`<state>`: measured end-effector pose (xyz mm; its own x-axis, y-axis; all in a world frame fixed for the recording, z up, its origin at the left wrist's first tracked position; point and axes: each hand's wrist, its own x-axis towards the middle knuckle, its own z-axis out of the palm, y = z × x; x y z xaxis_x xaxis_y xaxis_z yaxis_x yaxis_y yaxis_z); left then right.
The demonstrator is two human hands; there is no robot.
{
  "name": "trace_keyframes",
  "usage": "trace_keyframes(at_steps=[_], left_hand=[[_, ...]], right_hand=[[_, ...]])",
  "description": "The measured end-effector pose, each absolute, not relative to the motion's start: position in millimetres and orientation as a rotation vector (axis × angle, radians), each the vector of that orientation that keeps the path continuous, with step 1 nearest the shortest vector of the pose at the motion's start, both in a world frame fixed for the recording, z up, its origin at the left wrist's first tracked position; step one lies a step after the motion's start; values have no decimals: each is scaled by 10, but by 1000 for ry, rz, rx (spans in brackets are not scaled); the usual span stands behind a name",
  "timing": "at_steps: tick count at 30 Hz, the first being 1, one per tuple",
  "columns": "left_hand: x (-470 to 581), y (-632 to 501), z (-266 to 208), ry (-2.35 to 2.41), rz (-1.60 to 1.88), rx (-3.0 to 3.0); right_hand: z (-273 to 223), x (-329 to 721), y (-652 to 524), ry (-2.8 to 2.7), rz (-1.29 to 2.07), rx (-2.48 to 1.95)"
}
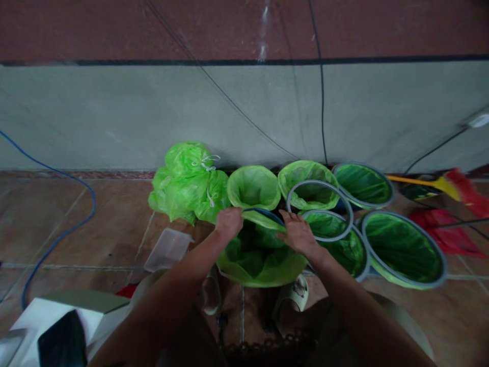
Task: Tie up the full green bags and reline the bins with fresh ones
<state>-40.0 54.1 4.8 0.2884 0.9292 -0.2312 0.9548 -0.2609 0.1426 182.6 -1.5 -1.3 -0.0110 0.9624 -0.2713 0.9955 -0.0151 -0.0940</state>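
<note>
Between my knees stands a bin lined with a green plastic trash bag [263, 272], its mouth facing up at me. At the bin's far left rim, my left hand [229, 223] is closed on the bag's edge. My right hand [300, 233] holds the far right part of that edge, thumb below and fingers over it. A strip of dark blue bin rim [269, 214] shows between the hands, where the bag is folded. Just beyond my right hand, a loose grey ring [348, 206] lies across neighbouring lined bins.
Tied green bags [187, 183] sit by the wall, beside a lined bin [254, 188]. More lined bins [405, 250] with grey rings stand to the right, near a red and yellow broom [451, 187]. A clear plastic container [168, 250], blue cable [93, 199] and phone [63, 341] are left.
</note>
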Motion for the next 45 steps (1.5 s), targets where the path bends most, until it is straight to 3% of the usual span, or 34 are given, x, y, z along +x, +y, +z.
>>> trace_keyframes(at_steps=[6,14,22,33,45], left_hand=[[-337,529,85,1748,-83,2321],[-492,591,93,1767,-187,2292],[-635,713,41,1900,-120,2256],[-326,482,56,1676,-88,2366],[-512,656,174,1820,-92,2305]], right_hand=[[-58,1758,-30,2068,-536,1930],[-35,1937,22,1904,-457,2058],[1,2095,24,1578,-612,2152],[-69,1794,25,2078,-559,2115],[3,1919,19,1787,-497,2070]])
